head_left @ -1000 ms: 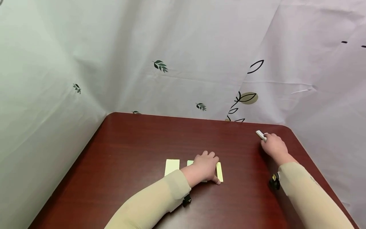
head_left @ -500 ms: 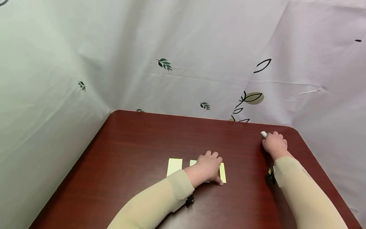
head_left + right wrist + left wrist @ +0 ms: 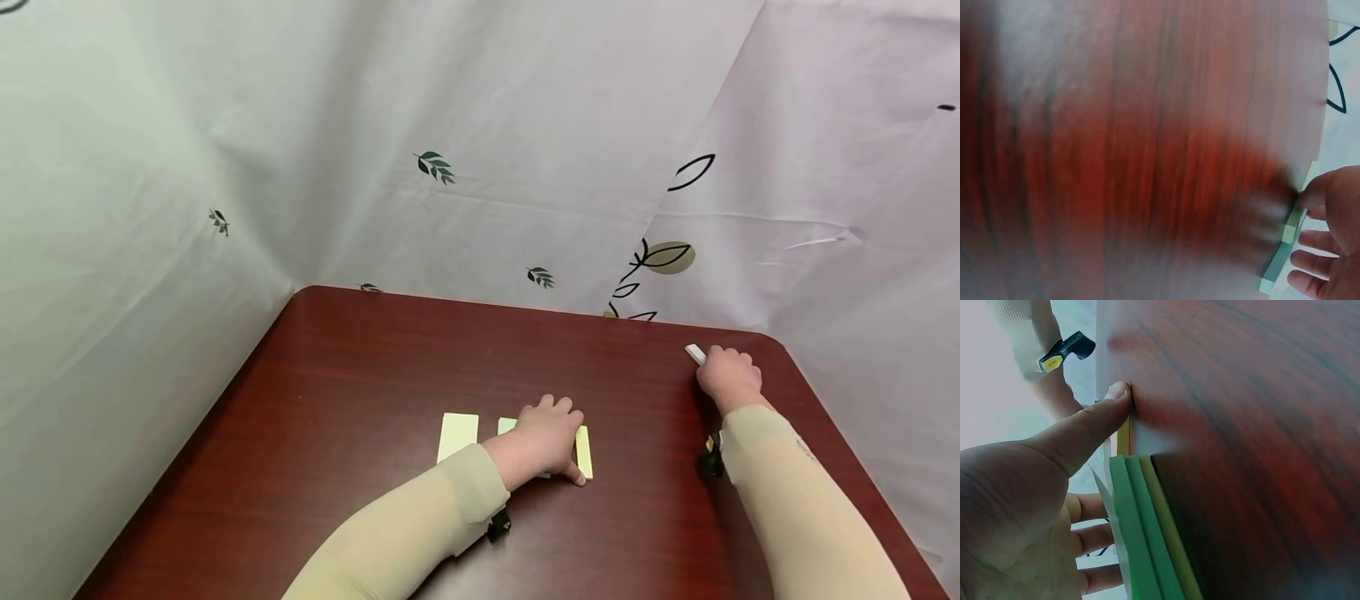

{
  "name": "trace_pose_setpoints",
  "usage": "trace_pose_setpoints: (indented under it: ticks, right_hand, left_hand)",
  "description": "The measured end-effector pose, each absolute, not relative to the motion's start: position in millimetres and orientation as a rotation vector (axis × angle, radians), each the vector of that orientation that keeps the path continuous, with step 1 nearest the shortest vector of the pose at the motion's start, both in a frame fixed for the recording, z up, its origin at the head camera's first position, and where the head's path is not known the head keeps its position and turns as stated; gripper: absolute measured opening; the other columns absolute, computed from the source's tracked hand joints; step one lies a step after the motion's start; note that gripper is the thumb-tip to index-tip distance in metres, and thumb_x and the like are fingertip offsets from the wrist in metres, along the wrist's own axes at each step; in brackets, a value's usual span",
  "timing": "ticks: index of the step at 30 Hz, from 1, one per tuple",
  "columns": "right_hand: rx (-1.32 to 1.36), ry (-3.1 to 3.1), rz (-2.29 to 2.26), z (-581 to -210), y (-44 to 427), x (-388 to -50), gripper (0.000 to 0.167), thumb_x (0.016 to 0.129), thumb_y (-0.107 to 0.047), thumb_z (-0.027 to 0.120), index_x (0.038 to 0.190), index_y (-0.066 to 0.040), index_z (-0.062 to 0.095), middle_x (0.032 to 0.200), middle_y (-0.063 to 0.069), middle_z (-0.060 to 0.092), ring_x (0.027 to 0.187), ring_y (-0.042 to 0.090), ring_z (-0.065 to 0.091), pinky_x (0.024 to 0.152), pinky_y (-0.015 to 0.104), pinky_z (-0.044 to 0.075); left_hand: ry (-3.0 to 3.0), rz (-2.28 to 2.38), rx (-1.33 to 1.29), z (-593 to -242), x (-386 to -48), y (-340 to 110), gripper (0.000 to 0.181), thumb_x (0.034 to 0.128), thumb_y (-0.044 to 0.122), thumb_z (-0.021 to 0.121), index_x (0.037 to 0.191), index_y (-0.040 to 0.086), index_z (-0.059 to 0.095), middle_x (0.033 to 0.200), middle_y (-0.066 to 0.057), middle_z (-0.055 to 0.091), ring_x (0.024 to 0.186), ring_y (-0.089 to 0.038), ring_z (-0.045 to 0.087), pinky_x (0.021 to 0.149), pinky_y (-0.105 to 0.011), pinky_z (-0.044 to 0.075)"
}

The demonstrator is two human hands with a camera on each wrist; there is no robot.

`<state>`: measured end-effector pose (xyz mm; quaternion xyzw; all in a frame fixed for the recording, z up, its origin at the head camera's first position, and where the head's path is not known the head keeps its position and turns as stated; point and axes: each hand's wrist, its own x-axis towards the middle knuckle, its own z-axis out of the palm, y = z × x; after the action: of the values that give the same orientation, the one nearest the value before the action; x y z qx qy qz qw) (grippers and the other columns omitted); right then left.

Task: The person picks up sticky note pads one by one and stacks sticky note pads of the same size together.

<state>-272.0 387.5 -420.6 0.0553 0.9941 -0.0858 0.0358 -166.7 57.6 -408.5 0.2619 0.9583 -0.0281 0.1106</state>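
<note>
In the head view my left hand [image 3: 543,440] spreads over a green sticky note pad [image 3: 507,426], its thumb tip beside a narrow yellow pad [image 3: 584,453]. The left wrist view has that thumb extended down to the table, with stacked green and yellow pads [image 3: 1147,531] close by and the other fingers beyond them. My right hand [image 3: 730,379] is near the far right corner, where a pale narrow pad [image 3: 695,354] sticks out from it. In the right wrist view its thumb and fingers lie on opposite sides of a pale pad [image 3: 1304,187]; a green pad [image 3: 1275,269] lies below.
A wider pale yellow pad [image 3: 456,436] lies left of my left hand, partly behind the sleeve. The dark red table [image 3: 360,375] meets a white leaf-printed sheet [image 3: 480,150] at its back and sides.
The head view has shifted slightly. My right hand has moved a little along the pale pad, and less of it shows now. The left hand stays over the pads.
</note>
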Motion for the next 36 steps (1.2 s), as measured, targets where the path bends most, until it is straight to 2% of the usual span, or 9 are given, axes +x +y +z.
trace_pose_setpoints:
  ticks: [9, 16, 25, 28, 36]
  right_hand:
    - [0.145, 3.070, -0.291, -416.7, 387.1, -264.9, 0.026, 0.094, -0.008, 0.042, 0.108, 0.012, 0.049, 0.101, 0.036, 0.051, 0.092, 0.053, 0.046, 0.078, 0.063, 0.038]
    - [0.083, 3.095, -0.257, -416.4, 388.0, -262.7, 0.035, 0.095, -0.012, 0.048, 0.123, 0.009, 0.052, 0.111, 0.036, 0.049, 0.100, 0.054, 0.044, 0.080, 0.064, 0.036]
    - [0.108, 3.101, -0.270, -415.1, 383.5, -262.1, 0.034, 0.097, -0.015, 0.049, 0.119, 0.009, 0.056, 0.111, 0.034, 0.046, 0.100, 0.052, 0.040, 0.079, 0.062, 0.035]
    - [0.093, 3.120, -0.272, -417.7, 383.0, -265.0, 0.030, 0.096, -0.015, 0.050, 0.114, 0.008, 0.058, 0.111, 0.033, 0.046, 0.101, 0.051, 0.040, 0.080, 0.062, 0.035]
    - [0.005, 3.128, -0.229, -419.3, 377.7, -269.2, 0.028, 0.092, -0.017, 0.059, 0.103, 0.009, 0.060, 0.096, 0.029, 0.054, 0.090, 0.047, 0.051, 0.076, 0.061, 0.038]
  left_hand:
    - [2.807, -0.094, 0.763, -409.6, -167.3, 57.3, 0.081, 0.0640, 0.075, 0.077, 0.128, 0.030, 0.057, 0.121, 0.008, 0.050, 0.109, -0.017, 0.046, 0.080, -0.035, 0.048]
    - [2.809, -0.093, 0.762, -409.1, -166.6, 57.1, 0.080, 0.0635, 0.074, 0.077, 0.127, 0.030, 0.057, 0.121, 0.008, 0.050, 0.109, -0.017, 0.046, 0.079, -0.035, 0.048]
    - [2.807, -0.103, 0.764, -407.3, -165.9, 57.6, 0.080, 0.0638, 0.075, 0.077, 0.127, 0.030, 0.057, 0.120, 0.008, 0.050, 0.109, -0.017, 0.046, 0.080, -0.035, 0.048]
    - [2.803, -0.104, 0.765, -407.2, -166.0, 58.1, 0.079, 0.0644, 0.075, 0.076, 0.127, 0.030, 0.057, 0.121, 0.008, 0.049, 0.108, -0.017, 0.046, 0.080, -0.035, 0.048]
    - [2.798, -0.106, 0.766, -409.2, -167.4, 57.9, 0.080, 0.0658, 0.075, 0.075, 0.129, 0.030, 0.056, 0.123, 0.007, 0.049, 0.109, -0.017, 0.045, 0.079, -0.035, 0.048]
